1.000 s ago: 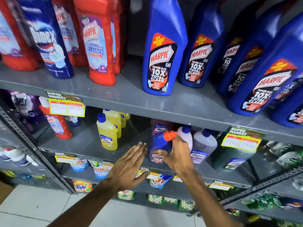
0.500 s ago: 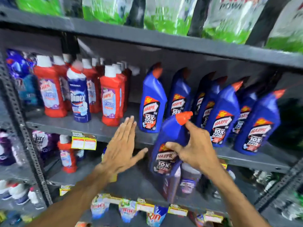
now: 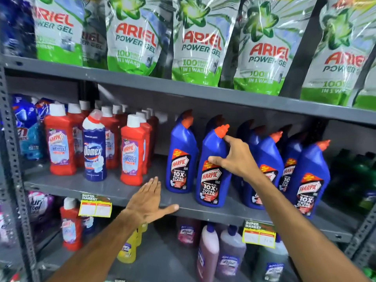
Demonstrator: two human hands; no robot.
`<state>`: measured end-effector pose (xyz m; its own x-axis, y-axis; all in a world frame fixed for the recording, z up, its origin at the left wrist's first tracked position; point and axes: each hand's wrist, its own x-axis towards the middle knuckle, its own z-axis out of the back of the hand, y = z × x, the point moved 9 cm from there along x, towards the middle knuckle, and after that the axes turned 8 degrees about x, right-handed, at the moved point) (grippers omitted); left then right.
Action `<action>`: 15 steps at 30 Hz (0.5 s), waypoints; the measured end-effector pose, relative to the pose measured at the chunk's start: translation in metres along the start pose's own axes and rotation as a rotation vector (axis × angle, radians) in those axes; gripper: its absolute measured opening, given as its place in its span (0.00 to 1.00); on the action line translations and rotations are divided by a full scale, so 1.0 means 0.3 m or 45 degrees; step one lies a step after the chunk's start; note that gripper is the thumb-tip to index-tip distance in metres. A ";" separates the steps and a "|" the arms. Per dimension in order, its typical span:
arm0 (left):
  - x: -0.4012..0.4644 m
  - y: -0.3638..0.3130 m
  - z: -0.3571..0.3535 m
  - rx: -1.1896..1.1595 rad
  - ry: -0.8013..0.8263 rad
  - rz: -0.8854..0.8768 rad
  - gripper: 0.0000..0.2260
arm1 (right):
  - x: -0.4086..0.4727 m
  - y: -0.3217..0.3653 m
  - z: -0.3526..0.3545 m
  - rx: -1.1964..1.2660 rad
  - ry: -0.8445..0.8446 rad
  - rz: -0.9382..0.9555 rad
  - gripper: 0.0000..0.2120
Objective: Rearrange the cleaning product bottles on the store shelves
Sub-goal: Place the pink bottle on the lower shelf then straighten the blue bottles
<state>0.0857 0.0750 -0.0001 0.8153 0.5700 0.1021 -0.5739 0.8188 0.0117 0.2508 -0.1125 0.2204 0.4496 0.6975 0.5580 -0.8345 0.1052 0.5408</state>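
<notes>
A blue Harpic bottle with an orange cap stands upright near the front edge of the grey middle shelf. My right hand grips its neck and shoulder from the right. Another blue Harpic bottle stands just to its left, and several more stand in a row to its right. My left hand lies open and flat at the shelf's front edge, holding nothing, left of the held bottle.
Red Harpic bottles and a blue Domex bottle fill the shelf's left half. Ariel Power Gel pouches line the shelf above. Yellow, pink and red bottles stand on the shelf below. Yellow price tags hang from shelf edges.
My right hand has lifted the blue Harpic bottle from the lower shelf and set it upright on the middle shelf. My left hand has risen to that shelf's front edge. The view has tilted upward.
</notes>
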 end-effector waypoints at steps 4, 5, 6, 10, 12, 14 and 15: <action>0.005 0.005 -0.010 0.019 0.002 -0.005 0.59 | 0.062 -0.070 -0.024 0.013 0.010 -0.040 0.29; 0.006 0.006 -0.012 0.029 -0.005 -0.003 0.59 | 0.076 -0.088 -0.028 0.024 0.009 -0.044 0.28; 0.009 0.008 -0.014 0.036 -0.015 0.000 0.59 | 0.090 -0.106 -0.030 0.031 0.006 -0.048 0.28; 0.018 0.016 -0.022 0.035 -0.058 0.010 0.61 | 0.120 -0.180 -0.042 0.153 -0.008 -0.086 0.30; 0.021 0.021 -0.026 0.035 -0.076 0.015 0.62 | 0.116 -0.215 -0.058 0.301 -0.024 -0.087 0.30; 0.022 0.023 -0.031 0.043 -0.080 0.015 0.62 | 0.089 -0.260 -0.084 0.439 -0.054 -0.109 0.37; 0.023 0.024 -0.034 0.046 -0.077 0.015 0.62 | 0.065 -0.295 -0.104 0.505 -0.068 -0.142 0.41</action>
<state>0.0879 0.0855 -0.0094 0.8031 0.5734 0.1620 -0.5865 0.8086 0.0460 0.3236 -0.0861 0.1637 0.5547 0.6587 0.5084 -0.5973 -0.1102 0.7944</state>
